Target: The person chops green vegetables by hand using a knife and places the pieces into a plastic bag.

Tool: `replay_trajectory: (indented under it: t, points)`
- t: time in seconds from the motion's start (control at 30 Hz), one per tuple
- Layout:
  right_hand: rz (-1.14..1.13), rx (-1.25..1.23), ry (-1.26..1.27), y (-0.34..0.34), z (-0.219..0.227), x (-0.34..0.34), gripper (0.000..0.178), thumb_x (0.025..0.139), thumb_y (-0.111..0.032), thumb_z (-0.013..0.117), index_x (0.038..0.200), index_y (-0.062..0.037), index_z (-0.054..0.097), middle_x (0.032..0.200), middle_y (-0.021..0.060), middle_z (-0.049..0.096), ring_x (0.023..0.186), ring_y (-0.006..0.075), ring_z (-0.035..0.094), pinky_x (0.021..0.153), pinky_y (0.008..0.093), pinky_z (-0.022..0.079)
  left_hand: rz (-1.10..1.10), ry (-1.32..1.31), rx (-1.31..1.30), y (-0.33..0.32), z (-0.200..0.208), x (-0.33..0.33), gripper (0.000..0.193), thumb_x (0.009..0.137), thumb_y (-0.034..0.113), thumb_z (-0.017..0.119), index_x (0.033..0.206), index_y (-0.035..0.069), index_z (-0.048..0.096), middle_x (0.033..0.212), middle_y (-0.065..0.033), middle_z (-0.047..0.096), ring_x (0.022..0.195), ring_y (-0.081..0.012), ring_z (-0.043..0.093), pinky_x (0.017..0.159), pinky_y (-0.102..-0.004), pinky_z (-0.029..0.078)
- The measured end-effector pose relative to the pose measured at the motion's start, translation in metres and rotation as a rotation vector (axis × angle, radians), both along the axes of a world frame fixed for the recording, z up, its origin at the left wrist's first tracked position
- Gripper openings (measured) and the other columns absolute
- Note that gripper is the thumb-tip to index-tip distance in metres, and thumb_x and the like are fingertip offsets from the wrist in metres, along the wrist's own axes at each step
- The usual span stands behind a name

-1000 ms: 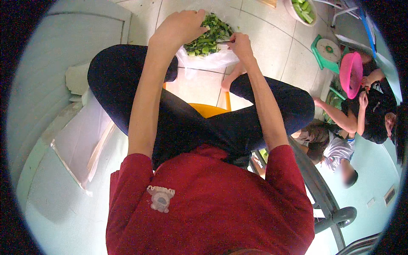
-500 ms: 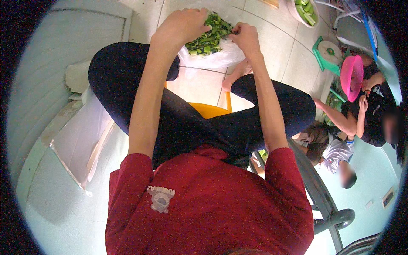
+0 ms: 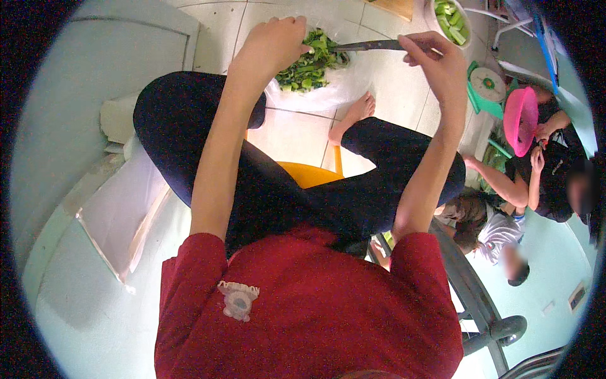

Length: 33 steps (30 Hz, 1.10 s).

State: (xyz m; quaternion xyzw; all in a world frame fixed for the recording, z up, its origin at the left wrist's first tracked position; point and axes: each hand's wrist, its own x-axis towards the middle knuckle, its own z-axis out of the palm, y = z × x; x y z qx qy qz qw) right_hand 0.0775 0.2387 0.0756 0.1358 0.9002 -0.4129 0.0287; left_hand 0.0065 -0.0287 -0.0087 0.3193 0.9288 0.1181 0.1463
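Note:
On the tiled floor ahead of me, chopped green leaves and stems [image 3: 309, 77] lie in a heap on a clear plastic bag [image 3: 295, 102]. My left hand [image 3: 270, 43] rests at the left side of the heap, fingers curled and thumb touching the greens. What its fingers hold is hidden beneath them. To the right, my right hand [image 3: 440, 58] grips the handle end of a dark knife [image 3: 372, 45]. The blade points left, its tip over the right side of the greens.
A white bowl [image 3: 468, 42] of cut green stalks stands at far right, near a green scale [image 3: 478, 99]. Other people sit on the right, one beside a pink basket [image 3: 519, 120]. My bare foot [image 3: 362, 107] and a yellow stool [image 3: 302, 174] are below the bag.
My right hand has moved right and away from the greens, and the knife is now plainly visible in it. The left hand stays at the heap, nearly unmoved.

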Motion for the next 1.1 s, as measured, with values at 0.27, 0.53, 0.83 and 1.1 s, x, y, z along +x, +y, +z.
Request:
replay_trajectory:
  t: [0.27,0.53,0.83,1.1]
  points:
    - [-0.116,-0.111,0.127,0.033,0.031,0.019,0.024,0.089,-0.019,0.076,0.099,0.0024,0.072,0.083,0.0081,0.072,0.072,0.0121,0.07,0.067,0.0242,0.055,0.018,0.061,0.09,0.013,-0.012,-0.002,0.046,0.093,0.039,0.065,0.124,0.006,0.061,0.117,-0.0168,0.068,0.104,-0.0384,0.065,0.092,-0.0485,0.053]
    - [-0.143,-0.2,0.232,0.039,0.04,0.029,0.021,0.09,-0.016,0.075,0.101,0.0021,0.072,0.081,0.0077,0.071,0.073,0.0116,0.068,0.068,0.0234,0.053,0.089,0.094,0.424,0.027,-0.013,0.0,0.039,0.093,0.039,0.065,0.088,0.001,0.071,0.084,-0.019,0.07,0.084,-0.0396,0.068,0.074,-0.0499,0.054]
    - [-0.162,-0.208,0.248,0.034,0.04,0.027,0.02,0.091,-0.016,0.075,0.098,0.0026,0.071,0.081,0.0078,0.071,0.072,0.0118,0.068,0.067,0.0238,0.054,0.253,-0.115,0.346,0.028,-0.009,-0.005,0.037,0.092,0.043,0.067,0.097,0.007,0.072,0.089,-0.0136,0.073,0.081,-0.0272,0.072,0.075,-0.0413,0.056]
    - [-0.182,-0.197,0.265,0.041,0.038,0.027,0.021,0.091,-0.017,0.074,0.098,0.003,0.071,0.082,0.0076,0.071,0.072,0.0117,0.069,0.066,0.0241,0.054,0.211,-0.193,0.63,0.029,-0.022,-0.008,0.029,0.097,0.032,0.065,0.097,0.004,0.066,0.089,-0.0114,0.074,0.08,-0.0222,0.073,0.073,-0.0349,0.056]
